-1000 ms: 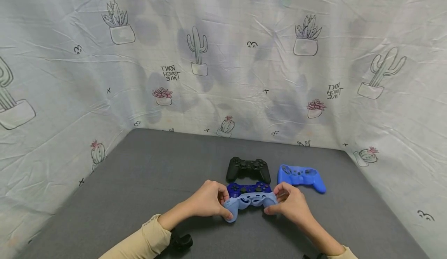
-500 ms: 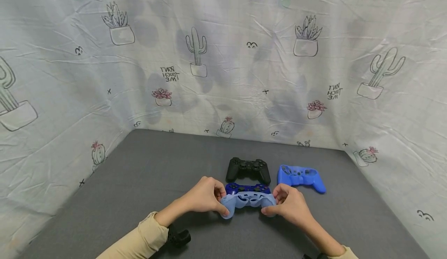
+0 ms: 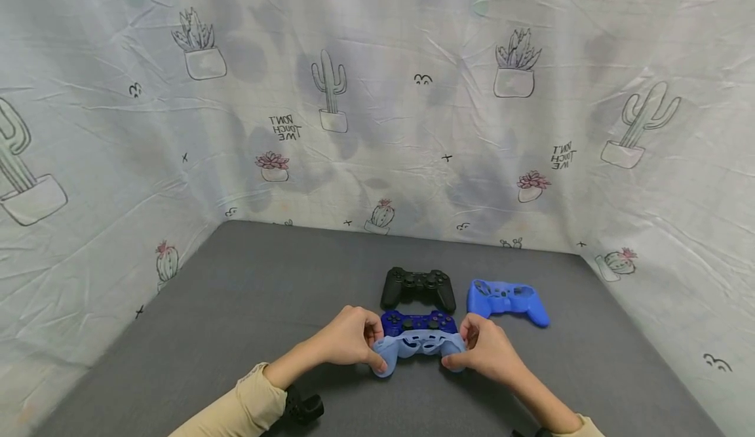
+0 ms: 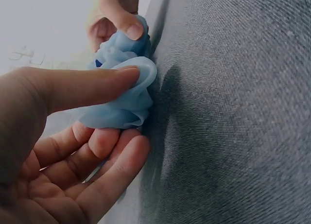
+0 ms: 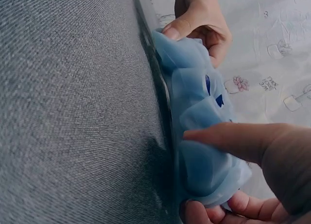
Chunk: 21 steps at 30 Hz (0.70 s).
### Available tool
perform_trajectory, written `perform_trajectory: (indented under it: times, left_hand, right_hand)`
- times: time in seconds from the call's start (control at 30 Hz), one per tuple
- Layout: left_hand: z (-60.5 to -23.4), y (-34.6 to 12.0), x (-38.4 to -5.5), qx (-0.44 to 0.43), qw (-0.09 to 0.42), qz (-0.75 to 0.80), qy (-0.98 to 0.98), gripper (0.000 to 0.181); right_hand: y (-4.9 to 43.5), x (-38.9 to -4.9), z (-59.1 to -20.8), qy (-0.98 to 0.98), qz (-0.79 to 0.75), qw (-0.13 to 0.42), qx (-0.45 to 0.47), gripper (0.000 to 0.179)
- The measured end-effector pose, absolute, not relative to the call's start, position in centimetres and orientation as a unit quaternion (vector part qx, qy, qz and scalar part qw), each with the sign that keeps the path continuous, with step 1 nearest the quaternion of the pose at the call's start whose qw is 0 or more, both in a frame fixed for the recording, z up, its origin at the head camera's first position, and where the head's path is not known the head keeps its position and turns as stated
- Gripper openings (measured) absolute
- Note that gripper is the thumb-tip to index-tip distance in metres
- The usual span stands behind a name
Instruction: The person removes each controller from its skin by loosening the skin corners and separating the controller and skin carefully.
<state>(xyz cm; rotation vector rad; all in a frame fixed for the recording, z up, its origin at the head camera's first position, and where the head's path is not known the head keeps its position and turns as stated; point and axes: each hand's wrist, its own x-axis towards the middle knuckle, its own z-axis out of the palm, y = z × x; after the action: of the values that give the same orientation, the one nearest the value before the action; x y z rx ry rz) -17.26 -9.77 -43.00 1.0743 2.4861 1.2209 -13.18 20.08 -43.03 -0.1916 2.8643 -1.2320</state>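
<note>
A dark blue game controller (image 3: 419, 321) shows its button face in the head view, its near part covered by a pale blue silicone controller cover (image 3: 413, 344). My left hand (image 3: 352, 339) pinches the cover's left grip between thumb and fingers. On the opposite side, my right hand (image 3: 485, 348) pinches the right grip in the same way. In the left wrist view the cover (image 4: 116, 112) looks soft and folded beneath the thumb. Small dark blue patches of the controller (image 5: 219, 100) show through holes in the cover in the right wrist view.
Just behind lies a black game controller (image 3: 417, 286), close to the blue one. A brighter blue silicone cover (image 3: 507, 301) lies to its right. All rest on a dark grey cloth-covered table (image 3: 283, 266), backed by a white curtain (image 3: 389, 116) printed with cacti.
Both hands keep their pinch on the cover. The controller and cover shifted slightly left, and more of the dark blue button face shows above the cover than half a second ago.
</note>
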Motion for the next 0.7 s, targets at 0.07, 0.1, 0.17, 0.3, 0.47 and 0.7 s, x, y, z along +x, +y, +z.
perform_trajectory:
  times: [0.07, 0.1, 0.17, 0.3, 0.47, 0.7]
  left_hand:
    - [-43.04, -9.78, -17.19, 0.362, 0.083, 0.409, 0.834, 0.033]
    - [-43.02, -9.76, -17.15, 0.363, 0.083, 0.409, 0.833, 0.032]
    - [-43.03, -9.74, -17.10, 0.365, 0.083, 0.411, 0.831, 0.032]
    - [-42.97, -9.74, -16.96, 0.370, 0.079, 0.413, 0.828, 0.031]
    - [-42.99, -9.88, -16.88, 0.369, 0.074, 0.406, 0.833, 0.032]
    - [-43.22, -10.10, -16.86, 0.367, 0.072, 0.402, 0.836, 0.032]
  right_hand:
    - [19.97, -13.06, -42.96, 0.916, -0.397, 0.006, -0.058, 0.054]
    - [19.93, -12.99, -42.91, 0.915, -0.401, 0.004, -0.055, 0.054]
    - [19.88, -12.89, -42.86, 0.913, -0.406, -0.001, -0.048, 0.055]
    - [19.84, -12.76, -42.88, 0.910, -0.413, -0.010, -0.039, 0.054]
    - [19.76, -12.56, -42.93, 0.916, -0.398, -0.014, -0.043, 0.055]
    - [19.37, -12.21, -42.85, 0.929, -0.368, -0.019, -0.026, 0.054]
